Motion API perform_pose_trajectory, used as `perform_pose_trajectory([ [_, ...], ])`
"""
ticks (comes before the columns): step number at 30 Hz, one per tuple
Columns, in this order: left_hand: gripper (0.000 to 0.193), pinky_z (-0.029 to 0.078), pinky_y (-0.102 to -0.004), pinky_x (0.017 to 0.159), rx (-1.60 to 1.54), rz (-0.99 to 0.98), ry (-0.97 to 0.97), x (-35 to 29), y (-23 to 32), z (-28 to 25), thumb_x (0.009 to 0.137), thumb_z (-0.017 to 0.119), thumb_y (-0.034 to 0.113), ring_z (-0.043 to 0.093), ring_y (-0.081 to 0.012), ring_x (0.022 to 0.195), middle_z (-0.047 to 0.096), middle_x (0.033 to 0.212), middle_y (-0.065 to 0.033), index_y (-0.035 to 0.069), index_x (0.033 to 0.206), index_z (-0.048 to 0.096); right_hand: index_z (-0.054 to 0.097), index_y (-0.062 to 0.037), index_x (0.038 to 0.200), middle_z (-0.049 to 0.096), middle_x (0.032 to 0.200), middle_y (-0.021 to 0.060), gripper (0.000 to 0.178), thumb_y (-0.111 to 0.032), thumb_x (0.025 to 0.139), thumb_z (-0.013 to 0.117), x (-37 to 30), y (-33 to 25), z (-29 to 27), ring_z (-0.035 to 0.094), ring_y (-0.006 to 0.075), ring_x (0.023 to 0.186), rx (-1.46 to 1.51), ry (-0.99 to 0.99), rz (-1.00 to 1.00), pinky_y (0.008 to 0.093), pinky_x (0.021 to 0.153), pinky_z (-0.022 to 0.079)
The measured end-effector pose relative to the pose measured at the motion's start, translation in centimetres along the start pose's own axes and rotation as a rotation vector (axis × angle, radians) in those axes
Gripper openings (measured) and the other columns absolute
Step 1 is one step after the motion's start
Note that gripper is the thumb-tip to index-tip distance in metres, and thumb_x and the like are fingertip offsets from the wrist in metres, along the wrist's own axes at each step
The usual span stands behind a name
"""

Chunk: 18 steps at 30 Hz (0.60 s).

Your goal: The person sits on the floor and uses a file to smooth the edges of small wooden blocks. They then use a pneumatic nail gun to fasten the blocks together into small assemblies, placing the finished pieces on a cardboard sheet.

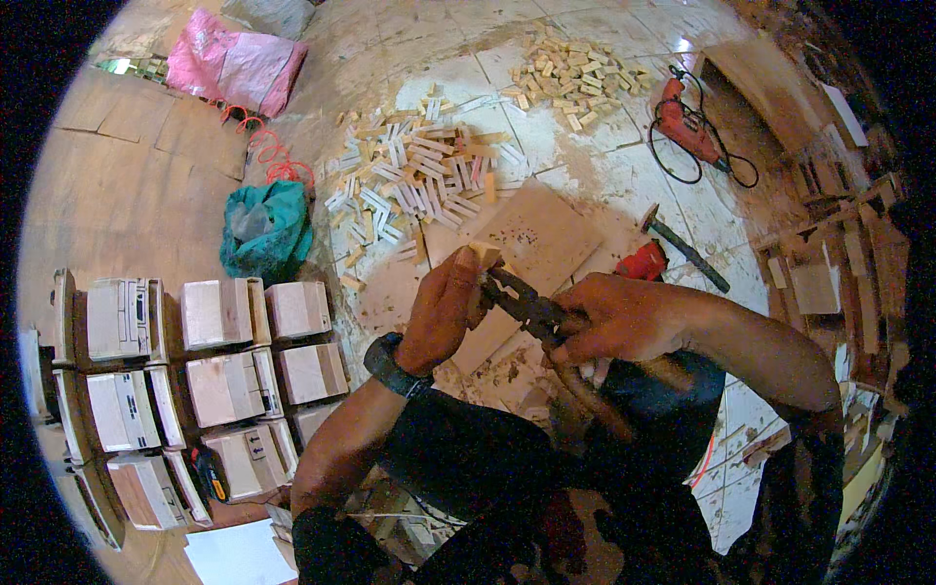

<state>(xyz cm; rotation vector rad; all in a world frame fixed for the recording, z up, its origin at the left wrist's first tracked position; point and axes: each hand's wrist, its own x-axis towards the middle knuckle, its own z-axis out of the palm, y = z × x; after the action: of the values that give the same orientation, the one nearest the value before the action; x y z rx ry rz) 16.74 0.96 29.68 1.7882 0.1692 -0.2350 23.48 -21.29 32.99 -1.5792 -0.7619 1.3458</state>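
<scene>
My left hand [441,310], with a dark watch on the wrist, is closed round a small wooden block [484,254] whose pale end shows above the fingertips. My right hand [612,317] grips dark pliers [526,306], their jaws pointing left and reaching the block by my left fingers. I cannot make out what the jaws hold, if anything. Below both hands lies a flat wooden board [561,230] with many small dark bits scattered on it. Just beyond my left hand spreads a heap of small wooden pieces [419,175], many with pale strips.
A second pile of blocks [575,73] lies far ahead. To the right are a hammer [685,251], a red tool [642,261] and a corded red drill [684,122]. On the left stand rows of wooden boxes [219,314], a green bag [265,229] and a pink sack [239,68].
</scene>
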Motion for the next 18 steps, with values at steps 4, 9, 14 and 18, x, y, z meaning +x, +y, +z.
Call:
perform_pose_trajectory([
  [4, 0.049, 0.03, -0.0228, 0.044, 0.001, 0.025, 0.0, 0.2, 0.2, -0.1, 0.097, 0.032, 0.045, 0.037, -0.0064, 0.048, 0.045, 0.061, 0.0004, 0.002, 0.103, 0.056, 0.061, -0.0003, 0.101, 0.065, 0.089, 0.0066, 0.03, -0.023, 0.082, 0.064, 0.4, 0.4, -0.3, 0.06, 0.0161, 0.087, -0.069, -0.074, -0.021, 0.0295, 0.079, 0.046],
  [9, 0.047, 0.028, -0.0225, 0.043, -0.073, 0.04, 0.043, 0.5, 0.1, 0.0, 0.097, 0.032, 0.045, 0.036, -0.0067, 0.047, 0.044, 0.06, 0.0005, 0.004, 0.098, 0.054, 0.059, -0.002, 0.087, 0.061, 0.078, 0.0045, 0.023, -0.021, 0.078, 0.067, 1.0, 0.7, 0.4, 0.056, 0.0147, 0.074, 0.281, -0.043, -0.022, 0.0296, 0.069, 0.044],
  [14, 0.041, 0.033, -0.0301, 0.052, 0.046, -0.036, 0.029, 0.3, -0.1, -0.5, 0.096, 0.035, 0.041, 0.041, -0.0153, 0.055, 0.048, 0.066, -0.0036, 0.004, 0.098, 0.053, 0.059, -0.0036, 0.075, 0.062, 0.071, 0.005, 0.021, -0.022, 0.074, 0.069, 1.4, 1.1, 0.4, 0.057, 0.0153, 0.066, 0.273, -0.02, -0.031, 0.031, 0.062, 0.044],
  [18, 0.04, 0.043, -0.0447, 0.07, 0.327, -0.007, 0.042, 0.4, -0.1, -0.6, 0.094, 0.036, 0.035, 0.051, -0.0315, 0.072, 0.055, 0.079, -0.0118, 0.002, 0.107, 0.055, 0.06, -0.0031, 0.071, 0.064, 0.072, 0.0064, 0.023, -0.024, 0.073, 0.07, 1.7, 1.5, 0.4, 0.058, 0.0161, 0.066, 0.228, -0.006, -0.037, 0.032, 0.06, 0.044],
])
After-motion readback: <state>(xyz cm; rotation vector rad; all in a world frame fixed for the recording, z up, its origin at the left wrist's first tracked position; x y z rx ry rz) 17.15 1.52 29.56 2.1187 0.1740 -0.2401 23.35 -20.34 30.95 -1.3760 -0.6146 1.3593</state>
